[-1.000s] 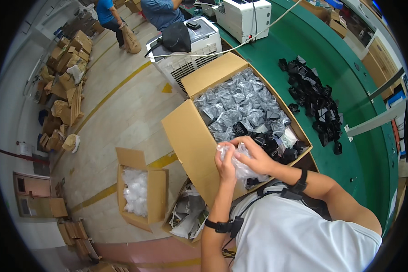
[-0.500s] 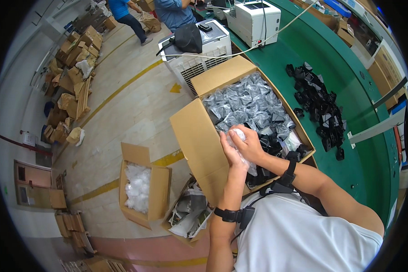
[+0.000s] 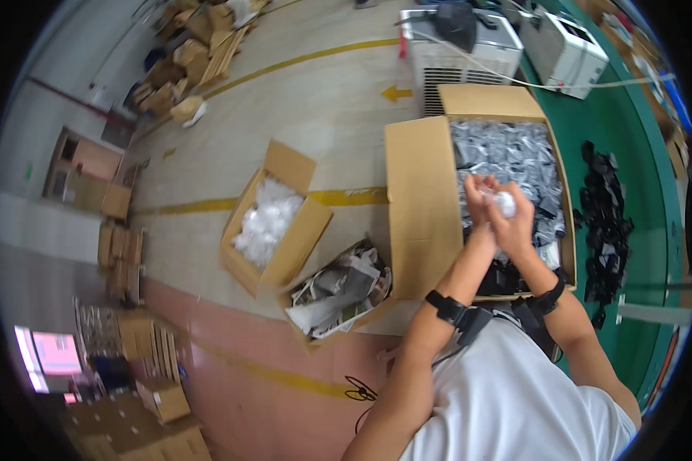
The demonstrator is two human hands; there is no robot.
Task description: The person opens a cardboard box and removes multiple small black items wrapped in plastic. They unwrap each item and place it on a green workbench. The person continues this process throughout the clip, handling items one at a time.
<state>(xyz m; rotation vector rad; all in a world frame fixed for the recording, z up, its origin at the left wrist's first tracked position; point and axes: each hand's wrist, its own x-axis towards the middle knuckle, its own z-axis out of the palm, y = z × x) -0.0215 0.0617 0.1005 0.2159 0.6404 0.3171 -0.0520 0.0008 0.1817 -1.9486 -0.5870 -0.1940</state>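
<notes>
My left hand [image 3: 477, 204] and my right hand [image 3: 518, 221] are pressed together, closed around a crumpled wad of clear plastic [image 3: 505, 203]. Whether anything is inside the wad, I cannot tell. Both hands are above a large open cardboard box [image 3: 421, 207], whose left flap is folded outward. Rows of dark parts in clear plastic bags [image 3: 507, 150] fill most of that box. Near its front, below my wrists, lie black parts [image 3: 501, 278] that look unbagged, partly hidden by my forearms.
On the green bench [image 3: 646, 223] to the right is a heap of black parts [image 3: 606, 223]. At left stand a carton of clear plastic bags [image 3: 269, 219] and a carton of crumpled sheets [image 3: 342, 288]. Beyond are a white air cooler [image 3: 469, 58] and a white machine [image 3: 569, 54].
My view has swung left, shifting the box and bench rightward in the picture. Both hands stay closed around the plastic, with the right hand's fingers now pointing more upward.
</notes>
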